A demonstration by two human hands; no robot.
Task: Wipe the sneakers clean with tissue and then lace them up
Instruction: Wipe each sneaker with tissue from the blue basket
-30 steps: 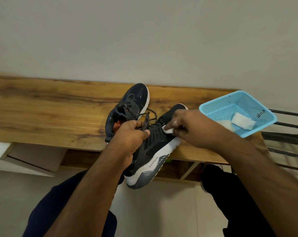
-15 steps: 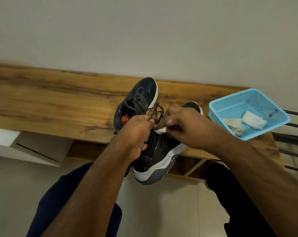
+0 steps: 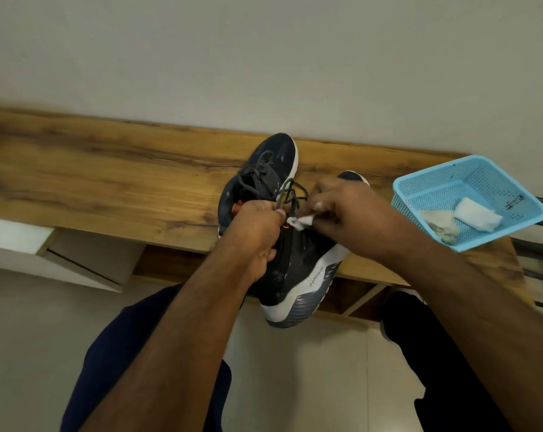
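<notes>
the left hand (image 3: 257, 235) was curled tight in a grip on the near sneaker (image 3: 298, 269), at its collar by the dark laces (image 3: 290, 194). the right hand (image 3: 354, 219) pinched a small white tissue (image 3: 301, 221) against the sneaker's upper (fingers bent, thumb hidden). that sneaker, dark with a white and grey sole, tilted over the worktop (image 3: 108, 182) edge. the second sneaker (image 3: 264, 173) lay behind it on the worktop. a blue basket (image 3: 420, 194) to the right held used tissues (image 3: 460, 216).

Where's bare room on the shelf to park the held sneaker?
Free: the long wooden shelf left of the resting sneaker. Crowded: to the right, the held sneaker, both hands, left hand and right hand, then the blue basket at the shelf's end.
</notes>
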